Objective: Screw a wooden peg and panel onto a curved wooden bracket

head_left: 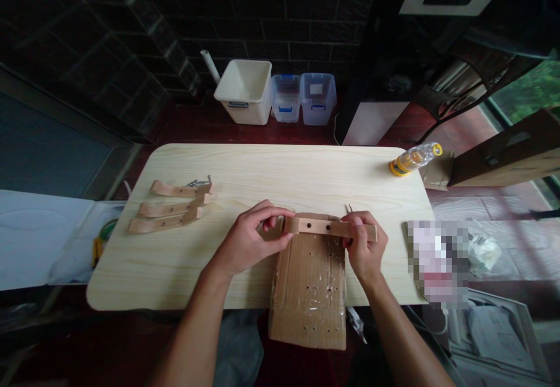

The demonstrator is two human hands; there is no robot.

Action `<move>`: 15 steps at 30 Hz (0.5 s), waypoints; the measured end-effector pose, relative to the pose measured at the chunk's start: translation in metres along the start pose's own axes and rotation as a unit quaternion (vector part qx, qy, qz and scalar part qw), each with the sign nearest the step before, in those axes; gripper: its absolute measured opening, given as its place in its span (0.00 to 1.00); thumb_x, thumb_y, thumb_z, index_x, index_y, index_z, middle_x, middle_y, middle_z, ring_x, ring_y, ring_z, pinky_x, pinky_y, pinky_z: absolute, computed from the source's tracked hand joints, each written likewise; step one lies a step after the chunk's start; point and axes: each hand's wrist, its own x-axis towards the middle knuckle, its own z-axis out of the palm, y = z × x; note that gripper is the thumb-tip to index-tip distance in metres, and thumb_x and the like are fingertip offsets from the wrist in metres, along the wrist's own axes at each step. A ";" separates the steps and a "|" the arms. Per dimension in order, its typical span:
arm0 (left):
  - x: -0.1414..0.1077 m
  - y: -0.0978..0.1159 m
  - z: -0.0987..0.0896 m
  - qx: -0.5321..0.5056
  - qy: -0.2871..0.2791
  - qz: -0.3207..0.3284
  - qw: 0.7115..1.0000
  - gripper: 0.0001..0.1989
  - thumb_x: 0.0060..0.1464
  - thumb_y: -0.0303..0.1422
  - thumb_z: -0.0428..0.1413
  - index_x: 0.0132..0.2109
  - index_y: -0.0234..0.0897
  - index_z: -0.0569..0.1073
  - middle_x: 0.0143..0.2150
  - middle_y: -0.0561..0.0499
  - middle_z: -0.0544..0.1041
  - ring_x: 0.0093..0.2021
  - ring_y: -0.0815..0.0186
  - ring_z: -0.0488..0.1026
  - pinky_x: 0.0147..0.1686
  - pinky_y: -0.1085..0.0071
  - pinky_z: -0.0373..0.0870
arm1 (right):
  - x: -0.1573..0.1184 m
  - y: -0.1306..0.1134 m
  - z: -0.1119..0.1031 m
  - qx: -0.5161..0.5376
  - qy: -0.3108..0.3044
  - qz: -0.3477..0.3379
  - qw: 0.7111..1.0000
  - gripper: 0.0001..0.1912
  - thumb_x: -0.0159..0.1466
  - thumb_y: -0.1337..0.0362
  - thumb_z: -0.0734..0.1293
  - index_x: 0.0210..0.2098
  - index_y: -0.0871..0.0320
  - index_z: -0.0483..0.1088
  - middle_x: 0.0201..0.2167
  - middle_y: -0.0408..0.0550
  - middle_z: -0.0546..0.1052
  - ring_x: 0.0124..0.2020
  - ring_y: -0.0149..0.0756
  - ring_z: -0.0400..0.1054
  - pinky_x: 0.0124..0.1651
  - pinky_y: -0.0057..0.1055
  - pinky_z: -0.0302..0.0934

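A curved wooden piece (318,226) with two dark holes lies crosswise over the far end of a cardboard sheet (301,293). My left hand (249,235) pinches its left end between thumb and fingers. Around its right end, the fingers of my right hand (366,244) are closed. The cardboard carries clear tape and several small punched holes, and its near end hangs over the table edge. Just beyond my right hand a thin metal rod tip (349,208) shows; the rest of it is hidden.
Several similar wooden pieces (168,207) lie at the table's left, with metal hardware (199,182) beside them. A clear plastic bottle with yellow ends (415,159) is at the far right corner. Plastic bins (318,104) stand on the floor beyond the table (280,171).
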 end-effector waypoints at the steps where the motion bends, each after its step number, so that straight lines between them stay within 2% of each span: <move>1: 0.000 0.000 0.000 0.000 0.000 -0.001 1.000 0.13 0.58 0.31 0.65 0.50 0.42 0.81 0.35 0.54 0.70 0.34 0.68 0.67 0.36 0.70 0.67 | 0.000 0.000 0.000 -0.001 0.001 -0.001 1.000 0.18 0.72 0.50 0.65 0.33 0.55 0.74 0.14 0.36 0.69 0.14 0.31 0.63 0.18 0.28 0.55; 11: 0.000 0.003 0.001 -0.010 -0.001 -0.004 1.000 0.13 0.58 0.30 0.65 0.50 0.41 0.81 0.35 0.54 0.70 0.34 0.68 0.67 0.36 0.70 0.66 | -0.002 0.003 -0.001 0.002 0.007 -0.017 1.000 0.16 0.71 0.51 0.66 0.34 0.55 0.75 0.14 0.35 0.68 0.13 0.30 0.62 0.18 0.27 0.54; 15: -0.001 0.005 -0.002 -0.036 -0.001 -0.025 0.999 0.21 0.55 0.32 0.68 0.56 0.42 0.78 0.35 0.55 0.68 0.35 0.68 0.66 0.37 0.69 0.66 | -0.003 0.005 -0.002 0.016 0.002 -0.026 1.000 0.19 0.71 0.45 0.64 0.40 0.55 0.74 0.18 0.36 0.69 0.14 0.30 0.62 0.17 0.28 0.53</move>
